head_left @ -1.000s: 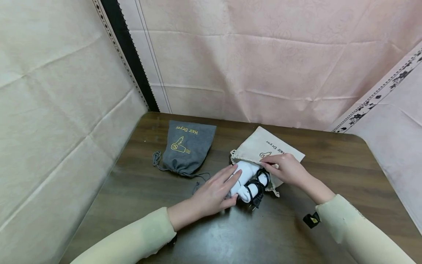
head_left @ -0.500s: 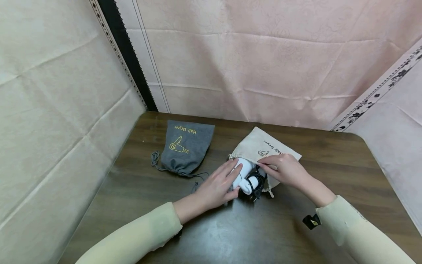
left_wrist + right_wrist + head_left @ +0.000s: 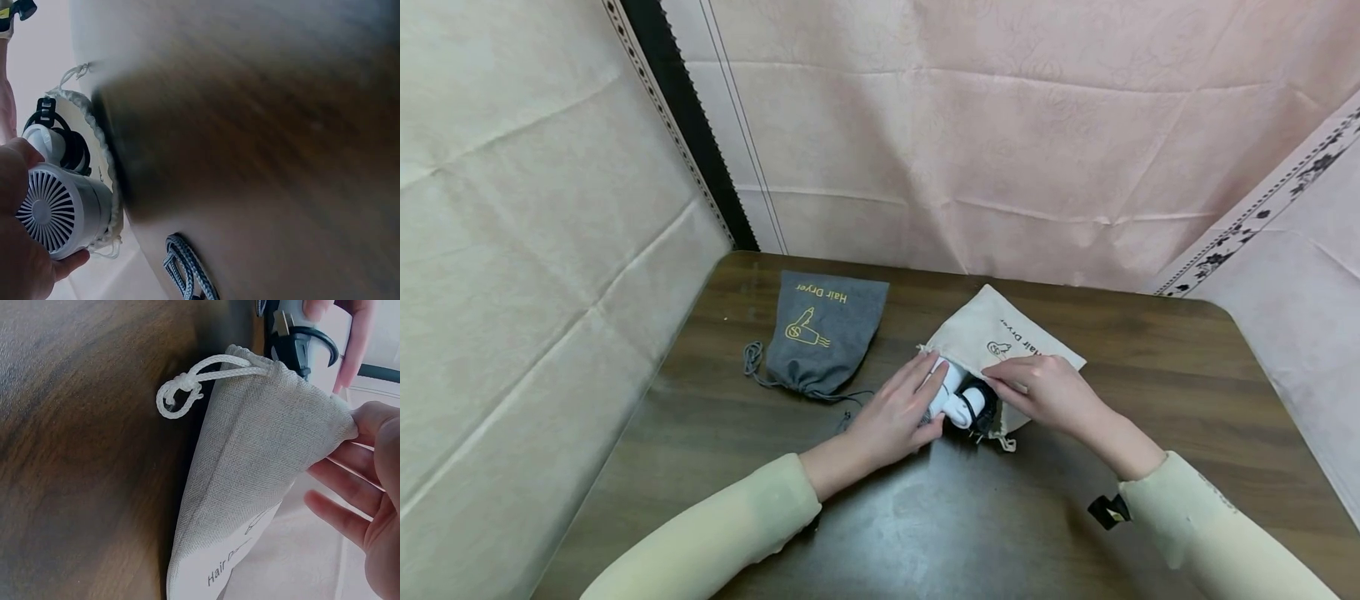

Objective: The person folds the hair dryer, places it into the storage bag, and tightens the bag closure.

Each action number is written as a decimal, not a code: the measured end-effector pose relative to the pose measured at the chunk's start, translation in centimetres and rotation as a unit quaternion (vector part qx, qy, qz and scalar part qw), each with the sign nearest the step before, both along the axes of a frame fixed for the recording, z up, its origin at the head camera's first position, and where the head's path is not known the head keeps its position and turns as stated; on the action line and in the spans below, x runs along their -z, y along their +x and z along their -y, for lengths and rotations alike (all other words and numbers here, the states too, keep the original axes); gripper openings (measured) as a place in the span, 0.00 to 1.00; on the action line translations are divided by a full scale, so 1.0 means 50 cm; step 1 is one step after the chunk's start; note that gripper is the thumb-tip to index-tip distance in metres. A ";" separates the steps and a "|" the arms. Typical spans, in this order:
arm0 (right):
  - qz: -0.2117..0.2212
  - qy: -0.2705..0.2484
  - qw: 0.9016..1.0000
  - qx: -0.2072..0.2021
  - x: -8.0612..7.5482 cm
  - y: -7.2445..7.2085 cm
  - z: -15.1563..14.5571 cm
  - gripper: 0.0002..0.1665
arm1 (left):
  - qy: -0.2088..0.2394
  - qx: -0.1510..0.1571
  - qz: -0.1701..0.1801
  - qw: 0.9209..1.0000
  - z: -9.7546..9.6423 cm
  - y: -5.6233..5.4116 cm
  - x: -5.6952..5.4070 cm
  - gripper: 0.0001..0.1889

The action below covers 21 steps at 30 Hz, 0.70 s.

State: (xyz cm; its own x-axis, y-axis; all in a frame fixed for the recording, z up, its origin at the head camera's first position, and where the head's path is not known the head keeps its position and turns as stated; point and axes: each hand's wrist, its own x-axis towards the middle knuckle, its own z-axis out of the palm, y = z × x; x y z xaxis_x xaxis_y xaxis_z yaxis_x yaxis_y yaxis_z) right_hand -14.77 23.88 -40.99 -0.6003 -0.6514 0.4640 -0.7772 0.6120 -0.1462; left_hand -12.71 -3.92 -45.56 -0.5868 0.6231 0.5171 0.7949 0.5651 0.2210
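A white hair dryer (image 3: 958, 411) lies partly inside the mouth of a cream drawstring bag (image 3: 970, 332) printed "Hair Dryer". My left hand (image 3: 891, 419) grips the dryer's body, its thumb and fingers on either side of the vented rear end (image 3: 47, 212). A black cord (image 3: 294, 355) with its plug is bundled around the handle. With thumb and forefinger, my right hand (image 3: 1048, 390) pinches the upper edge of the bag's opening; the other fingers spread over the cloth in the right wrist view. The dryer's front part is hidden in the bag.
To the left a dark grey drawstring bag (image 3: 829, 333) lies flat, also printed "Hair Dryer", its cords (image 3: 187, 265) trailing toward my left hand. A brown wooden table (image 3: 1000, 533) carries everything. Pale cloth (image 3: 1000, 150) hangs behind and at both sides.
My left hand has moved the hair dryer away from me, deeper into the cream bag, so less of it shows. The right hand has kept its pinch on the bag's edge.
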 end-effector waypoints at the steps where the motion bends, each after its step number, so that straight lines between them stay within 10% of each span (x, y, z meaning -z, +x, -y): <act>1: -0.003 -0.002 1.000 -0.001 0.000 0.000 0.000 0.10 | 0.000 -0.002 -0.004 1.000 -0.001 -0.001 0.000 0.35; 21: -0.021 0.015 1.000 -0.007 0.004 0.002 0.009 0.10 | -0.023 -0.047 -0.024 0.998 -0.036 -0.003 0.013 0.37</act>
